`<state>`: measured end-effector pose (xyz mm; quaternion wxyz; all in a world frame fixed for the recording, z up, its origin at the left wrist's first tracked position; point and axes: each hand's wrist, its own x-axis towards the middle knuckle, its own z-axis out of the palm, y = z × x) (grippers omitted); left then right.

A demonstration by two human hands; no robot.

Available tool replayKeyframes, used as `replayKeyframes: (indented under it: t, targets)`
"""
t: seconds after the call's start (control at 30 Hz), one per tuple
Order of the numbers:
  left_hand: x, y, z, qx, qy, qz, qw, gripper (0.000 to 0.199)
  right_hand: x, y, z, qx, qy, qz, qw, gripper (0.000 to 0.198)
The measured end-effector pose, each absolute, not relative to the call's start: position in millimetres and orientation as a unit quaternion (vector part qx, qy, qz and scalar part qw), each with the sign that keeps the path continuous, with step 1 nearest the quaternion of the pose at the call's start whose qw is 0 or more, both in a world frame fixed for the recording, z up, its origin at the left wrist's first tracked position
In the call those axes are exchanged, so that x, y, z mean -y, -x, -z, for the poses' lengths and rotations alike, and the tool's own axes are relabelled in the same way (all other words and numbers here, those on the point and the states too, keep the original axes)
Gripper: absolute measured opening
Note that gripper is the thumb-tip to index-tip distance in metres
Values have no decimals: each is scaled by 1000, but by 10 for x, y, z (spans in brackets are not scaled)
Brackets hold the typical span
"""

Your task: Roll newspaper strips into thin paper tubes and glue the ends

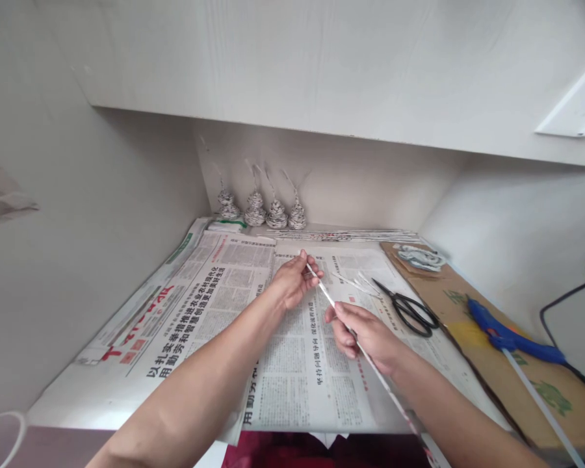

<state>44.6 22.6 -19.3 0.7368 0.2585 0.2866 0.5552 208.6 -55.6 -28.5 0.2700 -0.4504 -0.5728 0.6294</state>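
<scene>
Our white desk lies under newspaper sheets; above them, our left hand and right hand, slightly apart, both pinch one thin paper stick. Uneven pressure or twisting from us could crease it.

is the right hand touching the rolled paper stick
Touching. The head view shows the right hand closed around the rolled paper stick, which passes between its thumb and fingers and comes out below them.

left hand: pinched, farther forward | right hand: pinched | forearms: angled inward
</scene>
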Motion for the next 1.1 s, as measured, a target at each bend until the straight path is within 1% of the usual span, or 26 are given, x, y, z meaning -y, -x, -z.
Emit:
replayKeyframes:
  t: [0.03, 0.07, 0.17, 0.2, 0.23, 0.33, 0.37, 0.4, 0.43, 0.47, 0.57, 0.6, 0.63, 0.67, 0.7, 0.8, 0.83, 0.87, 0.9, 1.0, 1.03, 1.1]
  targets:
    - [-231, -441, 191, -289, -254, -558, 735, 26, 565, -2105, 283, 561, 449, -640, 273, 42]
    - [-236, -435, 189, -294, -249, -564, 731, 26, 575, -2127, 284, 568, 459, -624, 278, 41]
    - [-246, -423, 191, -304, -239, -580, 717, 25, 610, -2188, 306, 626, 504, -514, 299, 35]
    - [-246, -421, 194, -303, -240, -581, 716, 25, 617, -2199, 316, 630, 509, -503, 302, 35]
    - [-244, -420, 198, -298, -242, -580, 719, 25, 621, -2203, 326, 619, 504, -521, 302, 35]
    - [-238, -417, 212, -287, -248, -569, 730, 23, 621, -2189, 337, 529, 449, -665, 278, 36]
    - [-240, -414, 217, -288, -247, -568, 730, 22, 622, -2181, 332, 509, 432, -695, 268, 36]
    - [-245, -409, 221, -290, -247, -570, 728, 22, 628, -2176, 324, 509, 430, -699, 260, 37]
    - [-253, -404, 225, -292, -246, -574, 724, 22, 638, -2172, 313, 531, 444, -674, 258, 37]
    - [-264, -398, 228, -295, -245, -579, 719, 22, 653, -2172, 300, 571, 471, -619, 261, 36]
    - [-295, -379, 231, -307, -238, -594, 705, 24, 709, -2188, 265, 691, 540, -373, 304, 27]
    - [-302, -373, 228, -311, -236, -595, 702, 24, 726, -2195, 260, 708, 544, -318, 319, 25]
    - [-304, -369, 223, -315, -233, -596, 701, 24, 740, -2202, 261, 712, 543, -301, 328, 25]
    - [-303, -365, 216, -316, -230, -595, 702, 24, 750, -2207, 267, 701, 542, -325, 330, 27]
    - [-300, -362, 209, -317, -226, -593, 705, 24, 758, -2212, 277, 678, 537, -383, 324, 31]
    - [-286, -356, 190, -312, -216, -587, 715, 25, 776, -2228, 313, 555, 481, -616, 284, 41]
    - [-282, -354, 188, -310, -214, -586, 718, 24, 784, -2236, 321, 527, 463, -658, 276, 42]
    - [-280, -354, 187, -309, -213, -585, 719, 24, 794, -2245, 325, 518, 457, -668, 276, 42]
    - [-279, -354, 188, -310, -211, -586, 718, 24, 805, -2256, 326, 528, 467, -651, 284, 41]
    - [-277, -357, 187, -319, -206, -591, 712, 24, 836, -2287, 323, 586, 516, -537, 320, 33]
    - [-274, -359, 183, -321, -205, -590, 712, 25, 843, -2294, 325, 587, 518, -533, 321, 33]
    - [-267, -363, 167, -319, -204, -585, 717, 26, 853, -2299, 333, 549, 494, -600, 307, 36]
